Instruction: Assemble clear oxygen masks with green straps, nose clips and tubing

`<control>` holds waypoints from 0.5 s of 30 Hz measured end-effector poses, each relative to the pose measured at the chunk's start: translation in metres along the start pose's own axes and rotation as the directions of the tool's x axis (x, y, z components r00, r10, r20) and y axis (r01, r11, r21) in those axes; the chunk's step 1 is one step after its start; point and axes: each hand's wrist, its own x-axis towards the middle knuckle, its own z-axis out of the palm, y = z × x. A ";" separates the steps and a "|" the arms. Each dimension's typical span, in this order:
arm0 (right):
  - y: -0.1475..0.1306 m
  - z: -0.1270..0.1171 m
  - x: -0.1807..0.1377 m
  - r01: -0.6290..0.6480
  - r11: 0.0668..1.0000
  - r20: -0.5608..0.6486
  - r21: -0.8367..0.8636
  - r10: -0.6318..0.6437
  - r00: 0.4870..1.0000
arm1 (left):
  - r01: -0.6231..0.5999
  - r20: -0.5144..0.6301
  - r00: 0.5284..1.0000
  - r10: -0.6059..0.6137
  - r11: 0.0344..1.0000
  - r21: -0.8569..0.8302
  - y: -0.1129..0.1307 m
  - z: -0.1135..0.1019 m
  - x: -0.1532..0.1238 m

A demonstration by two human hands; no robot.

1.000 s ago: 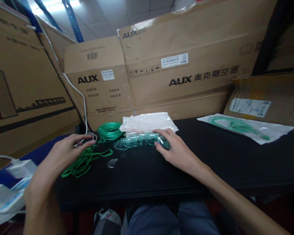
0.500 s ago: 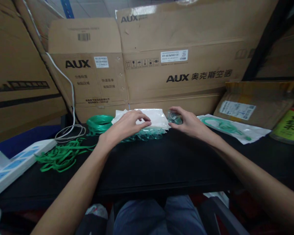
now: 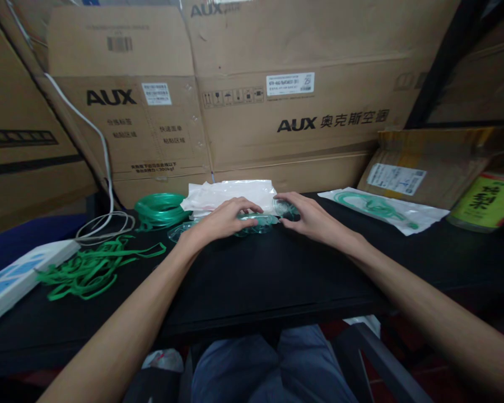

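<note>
My left hand (image 3: 224, 219) is curled over a row of clear green-tinted plastic pieces (image 3: 264, 224), its thumb and fingers on either side of the near part. My right hand (image 3: 308, 217) pinches a clear rounded plastic piece (image 3: 285, 210) at the row's right end, partly hidden by its fingers. Just behind both hands lies a stack of white pouches (image 3: 231, 195). More clear plastic (image 3: 180, 231) shows left of my left hand. The exact kind of these pieces is hard to make out.
Left of the pouches lie a coil of green tubing (image 3: 162, 208), loose green straps (image 3: 88, 268) and a white power strip (image 3: 21, 274). To the right are a pouch with green tubing (image 3: 378, 208), a taped carton (image 3: 424, 162) and a yellow-green can (image 3: 483, 201). Large cardboard (image 3: 311, 140) stands behind.
My left hand has come down from above the white pouches onto the row of clear pieces. My right hand has brought its clear piece nearer to the row. The view has tilted down slightly.
</note>
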 end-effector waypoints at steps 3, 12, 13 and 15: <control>0.001 0.002 -0.002 -0.001 1.000 0.019 -0.009 0.001 1.000 | 0.009 0.008 1.000 -0.008 0.999 -0.038 0.000 0.000 0.000; -0.010 0.003 -0.005 0.008 1.000 0.125 -0.016 -0.006 0.992 | 0.028 0.006 1.000 -0.028 0.993 -0.116 -0.006 0.002 0.001; -0.010 0.003 -0.005 0.013 1.000 0.143 -0.020 -0.010 0.990 | 0.029 0.006 1.000 -0.029 0.992 -0.122 -0.007 0.003 0.001; -0.011 0.004 -0.005 0.028 1.000 0.164 -0.014 -0.026 0.986 | 0.033 0.005 0.999 -0.032 0.990 -0.134 -0.008 0.003 0.001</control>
